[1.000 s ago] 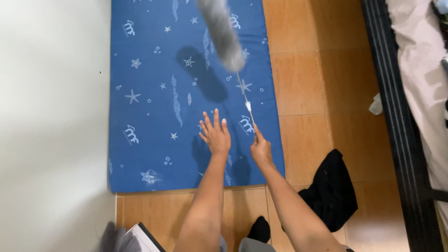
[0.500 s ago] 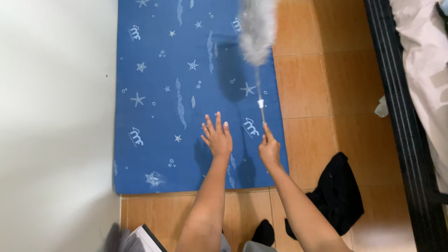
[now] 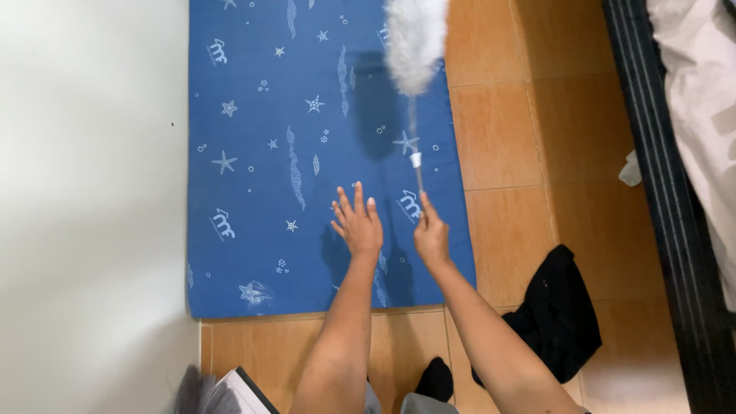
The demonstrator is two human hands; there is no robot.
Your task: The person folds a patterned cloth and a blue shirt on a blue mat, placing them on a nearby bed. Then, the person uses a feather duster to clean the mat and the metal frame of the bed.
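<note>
Right hand (image 3: 432,236) grip clamps fluffy duster's (image 3: 415,42) thin handle; left hand (image 3: 359,224) splayed on blue mat (image 3: 253,153).

Seeing a blue foam mat (image 3: 307,153) with a pale starfish, seaweed and bubble print. Fluffy white-grey feather duster (image 3: 414,42) on a thin white handle. Floor (image 3: 506,130): glossy orange-brown tiles. Crumpled black cloth (image 3: 563,314) on it. Wall (image 3: 84,192) plain off-white. Bed frame (image 3: 667,192) black, bedding (image 3: 701,92) cream.

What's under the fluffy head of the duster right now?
The blue mat with pale star prints lies under the duster head, and the head's shadow falls on it. The patch of mat directly beneath the fluff is covered. The right hand holds the handle.
</note>
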